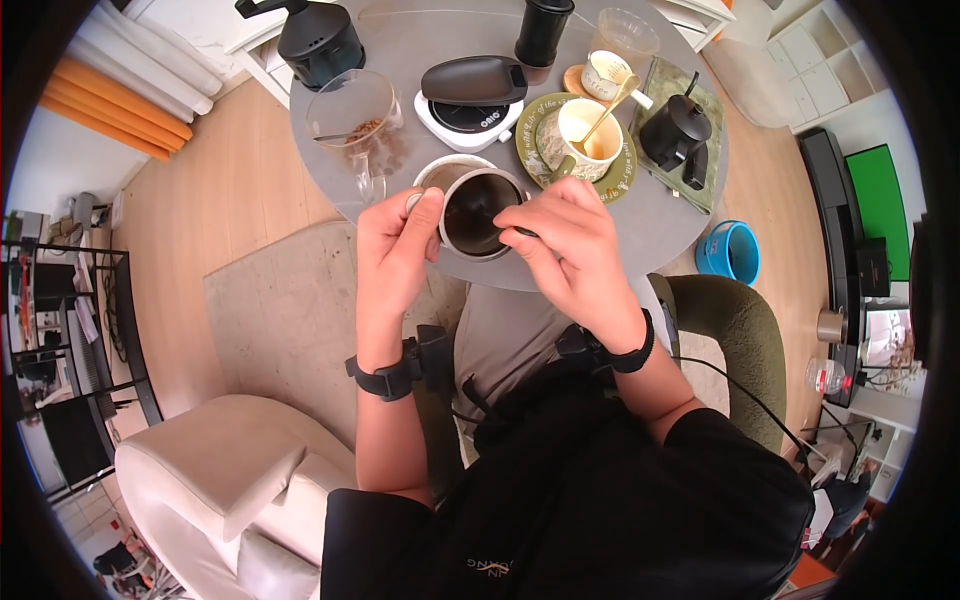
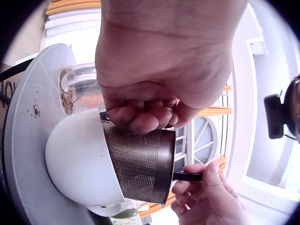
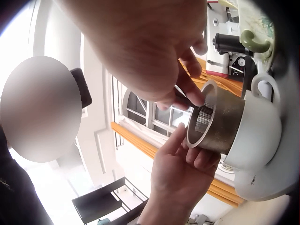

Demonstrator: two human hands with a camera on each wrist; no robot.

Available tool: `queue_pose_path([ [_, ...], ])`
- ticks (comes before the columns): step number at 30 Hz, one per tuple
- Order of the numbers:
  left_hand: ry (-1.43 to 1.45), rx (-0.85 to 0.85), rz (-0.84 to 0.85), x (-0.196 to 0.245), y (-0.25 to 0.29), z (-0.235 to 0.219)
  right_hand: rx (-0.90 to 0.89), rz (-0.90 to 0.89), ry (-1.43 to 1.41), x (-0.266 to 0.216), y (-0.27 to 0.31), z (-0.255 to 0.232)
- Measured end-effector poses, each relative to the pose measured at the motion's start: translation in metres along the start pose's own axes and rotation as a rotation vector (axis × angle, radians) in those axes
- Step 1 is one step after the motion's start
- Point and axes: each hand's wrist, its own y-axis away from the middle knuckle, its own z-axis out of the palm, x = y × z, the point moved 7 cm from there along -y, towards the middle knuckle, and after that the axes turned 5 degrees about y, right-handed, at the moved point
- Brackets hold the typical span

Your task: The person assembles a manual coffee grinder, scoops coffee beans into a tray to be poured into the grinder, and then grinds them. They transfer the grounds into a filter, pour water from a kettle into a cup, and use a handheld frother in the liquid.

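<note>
A perforated metal filter [image 2: 140, 164] stands in the mouth of a white cup [image 2: 75, 159], tilted toward me in the head view. My left hand [image 1: 400, 245] grips the filter at its side, its fingers curled against the wall near the rim. My right hand [image 1: 575, 250] pinches a slim black-handled tool [image 2: 190, 176] between thumb and fingers. The tool reaches over the rim into the filter's dark inside, and its far end is mostly hidden. In the right wrist view, the white cup [image 3: 260, 133] rests on the table with its handle to one side.
Behind the cup sits a small white scale [image 1: 465, 125] with a black object on it. To the left stands a glass jug [image 1: 350, 110] with brown bits; to the right, a patterned cup [image 1: 580, 125] on a green saucer [image 1: 620, 180]. A black kettle [image 1: 675, 130] stands farther right.
</note>
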Motion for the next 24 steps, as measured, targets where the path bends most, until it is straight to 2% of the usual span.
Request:
queue_pose_path([
  [4,0.063,0.017,0.001,-0.001,0.0,-0.001,0.077,-0.021,-0.045,-0.001,0.0,-0.002],
  [8,0.052,-0.019,0.036,0.0,-0.001,-0.002,0.005,-0.044,0.002,0.0,0.002,0.008],
  [10,0.113,0.009,-0.002,-0.001,0.001,-0.003,0.081,-0.04,-0.032,0.0,0.004,0.0],
  [24,0.17,0.011,0.03,0.008,0.002,-0.004,0.082,-0.097,-0.029,-0.008,0.001,-0.001],
])
